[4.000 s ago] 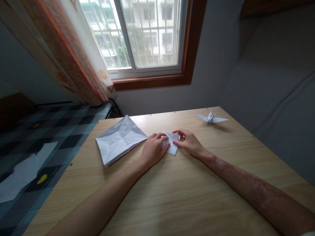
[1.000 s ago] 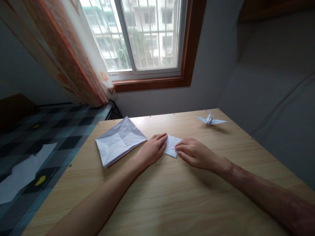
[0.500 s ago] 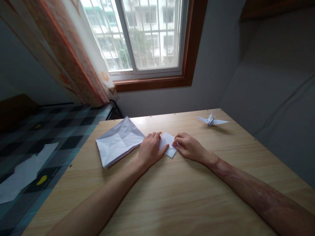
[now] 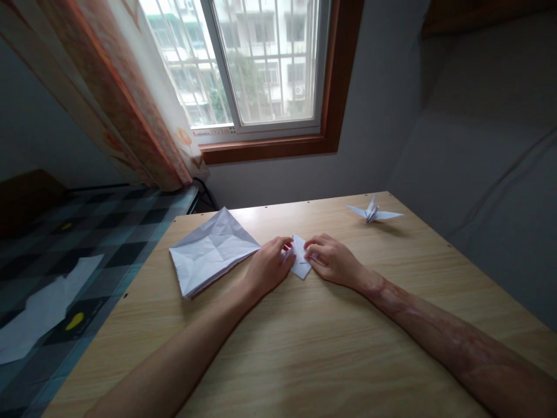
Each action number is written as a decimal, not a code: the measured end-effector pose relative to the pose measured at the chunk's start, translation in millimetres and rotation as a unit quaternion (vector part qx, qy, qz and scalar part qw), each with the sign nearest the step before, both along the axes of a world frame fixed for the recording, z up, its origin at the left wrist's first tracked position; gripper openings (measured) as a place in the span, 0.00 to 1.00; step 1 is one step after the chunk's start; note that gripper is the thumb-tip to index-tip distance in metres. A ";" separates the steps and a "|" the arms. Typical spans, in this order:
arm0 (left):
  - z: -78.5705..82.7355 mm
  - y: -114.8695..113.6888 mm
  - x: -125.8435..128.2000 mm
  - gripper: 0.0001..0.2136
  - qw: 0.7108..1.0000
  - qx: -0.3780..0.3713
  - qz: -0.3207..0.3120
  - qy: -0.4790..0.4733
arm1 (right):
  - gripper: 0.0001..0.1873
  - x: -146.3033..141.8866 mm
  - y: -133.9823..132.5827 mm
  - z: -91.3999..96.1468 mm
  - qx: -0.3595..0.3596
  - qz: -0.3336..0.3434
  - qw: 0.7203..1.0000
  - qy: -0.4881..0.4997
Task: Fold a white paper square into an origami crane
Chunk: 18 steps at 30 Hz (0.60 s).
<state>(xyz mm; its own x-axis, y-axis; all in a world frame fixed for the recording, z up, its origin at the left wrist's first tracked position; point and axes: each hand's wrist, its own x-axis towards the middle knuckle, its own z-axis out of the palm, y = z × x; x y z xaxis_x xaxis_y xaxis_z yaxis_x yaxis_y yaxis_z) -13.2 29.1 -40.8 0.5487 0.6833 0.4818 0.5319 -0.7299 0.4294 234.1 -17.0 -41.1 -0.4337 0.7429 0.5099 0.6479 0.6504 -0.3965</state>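
A small folded white paper (image 4: 300,268) lies on the wooden table between my two hands. My left hand (image 4: 272,259) grips its left edge, with thumb and fingers curled together. At the right edge, my right hand (image 4: 331,255) pinches the paper between thumb and fingers. My fingers cover both side corners of the paper; the upper and lower corners show. Left of my left hand rests a stack of larger creased white paper sheets (image 4: 213,249). A finished paper crane (image 4: 372,213) stands at the far right of the table.
The light wooden table (image 4: 270,360) fills the middle. To its left is a bed with a checked cover (image 4: 143,232), where a white paper piece (image 4: 47,307) lies. A window (image 4: 270,64) and a patterned curtain (image 4: 143,104) are beyond the table.
My left hand's fingers have curled in from lying over the paper to gripping its left edge. My right hand keeps its pinch almost in place.
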 end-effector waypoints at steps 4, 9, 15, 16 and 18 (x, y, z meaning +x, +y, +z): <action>7.3 -1.7 0.3 0.05 0.999 0.001 -0.038 0.025 | 0.08 0.3 0.3 0.5 -0.002 0.000 1.000 0.005; 12.4 1.0 0.0 0.15 0.995 -0.034 -0.093 0.016 | 0.10 3.0 3.4 -3.6 -0.011 -0.002 1.000 0.009; 4.1 5.9 -1.4 0.13 0.995 0.006 -0.089 0.051 | 0.11 3.7 6.1 -7.7 -0.011 -0.013 1.000 0.000; 2.7 6.2 -1.9 0.14 0.994 0.011 -0.087 0.064 | 0.11 3.6 6.3 -7.8 -0.010 -0.014 1.000 -0.001; 0.5 7.0 -3.4 0.18 0.992 0.018 -0.088 0.091 | 0.14 3.5 6.3 -7.7 -0.011 -0.016 1.000 -0.006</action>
<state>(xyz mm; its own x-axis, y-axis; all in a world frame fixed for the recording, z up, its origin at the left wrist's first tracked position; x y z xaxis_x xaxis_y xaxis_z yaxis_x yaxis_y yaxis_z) -16.6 36.1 -40.3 0.7377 0.5538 0.3861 0.4618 -0.8311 0.3099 237.6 -10.7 -48.8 -0.4152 0.7676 0.4882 0.6727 0.6204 -0.4032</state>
